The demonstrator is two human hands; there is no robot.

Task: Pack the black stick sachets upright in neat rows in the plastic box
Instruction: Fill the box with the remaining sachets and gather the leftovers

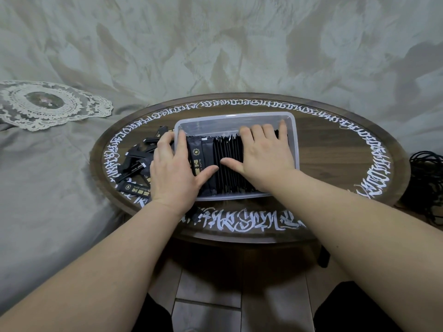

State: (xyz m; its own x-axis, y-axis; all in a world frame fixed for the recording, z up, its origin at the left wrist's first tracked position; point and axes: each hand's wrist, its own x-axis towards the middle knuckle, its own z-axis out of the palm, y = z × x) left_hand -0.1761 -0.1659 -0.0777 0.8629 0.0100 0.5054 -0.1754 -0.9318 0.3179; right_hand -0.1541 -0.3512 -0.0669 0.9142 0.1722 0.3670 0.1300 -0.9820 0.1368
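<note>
Mid-packing. Right hand [262, 159] spread flat, pressing sachet row [227, 161] in box [294, 140]. Left hand [175, 173] flat against row end. Next, likely: fetch loose sachets [136, 161] beyond left hand.

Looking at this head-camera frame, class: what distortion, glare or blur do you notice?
Head view: wide-angle lens bows the table rim and stretches both forearms; soft, dim light, no hard glare on the plastic box; sachets in the box merge into dark folds; corners look smeared.

Open room remains in the plastic box [293, 130] along its far wall, upper centre. Both hands (left hand [176, 168], right hand [263, 156]) cover the packed sachets [227, 164]; loose sachets [136, 164] crowd the table [335, 164] at centre-left.
</note>
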